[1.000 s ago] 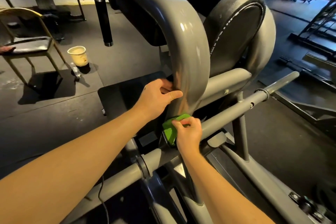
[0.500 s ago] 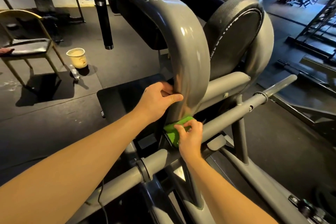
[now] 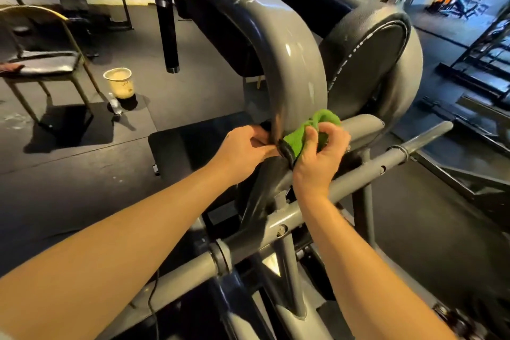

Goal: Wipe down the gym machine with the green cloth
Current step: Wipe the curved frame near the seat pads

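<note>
Here's the right hand (image 3: 320,157) clenched round the bunched green cloth (image 3: 303,132), pressing it on the lower end of the gym machine's curved grey arm (image 3: 298,63). The left hand (image 3: 245,146) sits just left of the cloth, fingers curled on that arm's edge, gripping it. A round black pad (image 3: 369,58) is right of the arm, with a paper cup (image 3: 120,83) and chair (image 3: 47,61) well left.

Curled right hand (image 3: 320,163) partly hides green cloth (image 3: 299,136).

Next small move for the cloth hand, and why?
Probably slide the right hand up the curved grey arm: the green cloth sits bunched against its lower end, the left hand holds its edge, and most of the arc lies above.
</note>
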